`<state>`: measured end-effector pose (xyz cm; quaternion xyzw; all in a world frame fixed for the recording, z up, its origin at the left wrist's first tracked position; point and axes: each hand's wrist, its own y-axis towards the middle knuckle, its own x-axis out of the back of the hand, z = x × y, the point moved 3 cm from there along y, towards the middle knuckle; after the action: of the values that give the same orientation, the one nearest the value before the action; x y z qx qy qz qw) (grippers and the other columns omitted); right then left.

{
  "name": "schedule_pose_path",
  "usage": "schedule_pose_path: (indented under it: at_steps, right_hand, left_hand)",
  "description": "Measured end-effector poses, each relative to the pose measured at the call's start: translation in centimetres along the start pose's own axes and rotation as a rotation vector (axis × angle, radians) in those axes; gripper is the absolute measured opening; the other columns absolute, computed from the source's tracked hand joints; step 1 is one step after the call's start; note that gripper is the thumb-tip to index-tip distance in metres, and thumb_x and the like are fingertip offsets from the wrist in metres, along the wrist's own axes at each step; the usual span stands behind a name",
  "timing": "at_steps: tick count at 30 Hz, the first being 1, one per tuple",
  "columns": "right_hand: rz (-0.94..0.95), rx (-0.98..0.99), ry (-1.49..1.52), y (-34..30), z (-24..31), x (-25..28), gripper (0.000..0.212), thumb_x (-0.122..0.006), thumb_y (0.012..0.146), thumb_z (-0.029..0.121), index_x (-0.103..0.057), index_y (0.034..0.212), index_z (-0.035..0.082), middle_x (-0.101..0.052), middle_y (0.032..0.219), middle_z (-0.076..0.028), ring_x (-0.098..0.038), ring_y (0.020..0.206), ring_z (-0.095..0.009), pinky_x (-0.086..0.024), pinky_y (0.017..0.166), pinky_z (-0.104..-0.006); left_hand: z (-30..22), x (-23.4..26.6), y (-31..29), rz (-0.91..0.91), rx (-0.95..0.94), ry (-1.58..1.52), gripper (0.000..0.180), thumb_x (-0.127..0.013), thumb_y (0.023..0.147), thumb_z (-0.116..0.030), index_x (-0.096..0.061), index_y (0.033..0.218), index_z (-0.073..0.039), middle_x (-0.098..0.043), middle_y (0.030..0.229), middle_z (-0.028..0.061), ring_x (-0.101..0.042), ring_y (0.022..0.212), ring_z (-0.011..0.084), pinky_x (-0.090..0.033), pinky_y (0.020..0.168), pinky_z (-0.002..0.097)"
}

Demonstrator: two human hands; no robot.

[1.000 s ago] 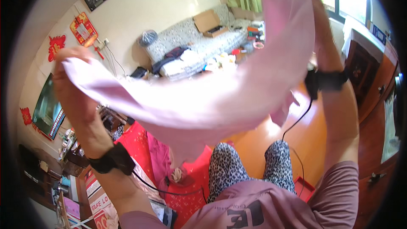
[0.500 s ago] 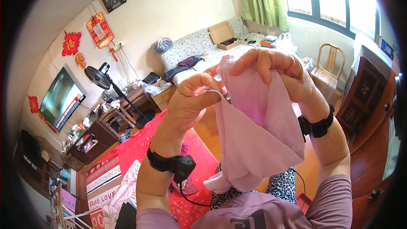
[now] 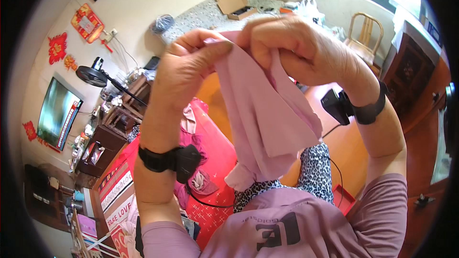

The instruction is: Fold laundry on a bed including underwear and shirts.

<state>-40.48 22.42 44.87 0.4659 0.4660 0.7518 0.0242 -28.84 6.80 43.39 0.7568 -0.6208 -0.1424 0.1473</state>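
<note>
A pale pink cloth [image 3: 267,114] hangs folded in front of my chest, held up at its top edge by both hands. My left hand [image 3: 184,69] pinches the upper left corner between thumb and fingers. My right hand [image 3: 296,50] is closed on the top edge right beside it, the two hands nearly touching. The cloth's lower end drops to my lap. Each wrist wears a black band with a small black box.
A red mat [image 3: 210,181] with loose pink clothes [image 3: 191,138] lies on the orange floor below. A bed with a cardboard box [image 3: 234,2] stands at the back, a standing fan [image 3: 93,75] and television [image 3: 57,114] at left, a wooden chair [image 3: 366,31] and dark cabinet [image 3: 411,74] at right.
The hands, spread wide a second ago with the cloth stretched between them, have come together. The cloth now hangs folded in half, lifted closer to the camera.
</note>
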Motion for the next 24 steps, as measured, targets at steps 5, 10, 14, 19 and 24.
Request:
schedule_pose_path:
  at_steps: [5,10,14,19,24]
  right_hand:
    - [-0.009,-0.163,0.016,-2.0,0.1,0.4,0.014,-0.053,0.082,0.008,-0.057,0.095,0.002,-0.061,0.078,-0.014,-0.061,0.072,-0.028,-0.048,0.067,-0.036]
    - [0.167,-0.328,0.075,-4.3,0.0,-0.7,0.075,-0.069,0.083,0.047,-0.038,0.13,-0.003,-0.061,0.099,-0.018,-0.06,0.093,-0.023,-0.048,0.082,-0.0331]
    - [0.0,-0.251,-0.072,-6.8,-0.5,-2.6,0.083,-0.083,0.071,0.034,-0.037,0.13,-0.002,-0.064,0.095,-0.019,-0.064,0.092,-0.029,-0.049,0.079,-0.0358]
    - [0.05,-0.483,-0.097,-9.3,-3.6,-2.1,0.04,-0.074,0.077,0.017,-0.056,0.11,0.002,-0.062,0.091,-0.018,-0.062,0.086,-0.033,-0.05,0.075,-0.038]
    - [0.022,-0.669,-0.124,-7.6,-4.5,3.0,0.019,-0.065,0.085,0.015,-0.067,0.099,0.002,-0.068,0.086,-0.014,-0.066,0.076,-0.019,-0.052,0.074,-0.0321]
  left_hand:
    - [-1.6,0.1,0.7,-0.056,-0.087,0.068,0.006,-0.067,0.086,-0.004,-0.066,0.091,-0.002,-0.066,0.088,0.0044,-0.063,0.08,0.0118,-0.052,0.078,0.024]
    - [-4.2,0.8,0.8,0.006,-0.224,0.095,0.012,-0.068,0.086,-0.005,-0.067,0.097,-0.001,-0.067,0.093,0.0062,-0.063,0.084,0.0123,-0.051,0.081,0.0243]
    - [-6.1,1.8,0.8,-0.041,-0.29,0.169,0.012,-0.067,0.087,-0.008,-0.067,0.097,-0.001,-0.067,0.093,0.0049,-0.063,0.085,0.0111,-0.05,0.081,0.024]
    - [-7.5,5.8,0.8,-0.224,-0.346,0.274,0.013,-0.068,0.087,-0.01,-0.068,0.097,-0.001,-0.068,0.091,0.0041,-0.062,0.082,0.0107,-0.05,0.08,0.024]
    - [-6.9,8.7,0.4,-0.291,-0.282,0.344,0.014,-0.069,0.086,-0.01,-0.067,0.096,0.0,-0.067,0.089,0.0038,-0.062,0.08,0.011,-0.049,0.076,0.0238]
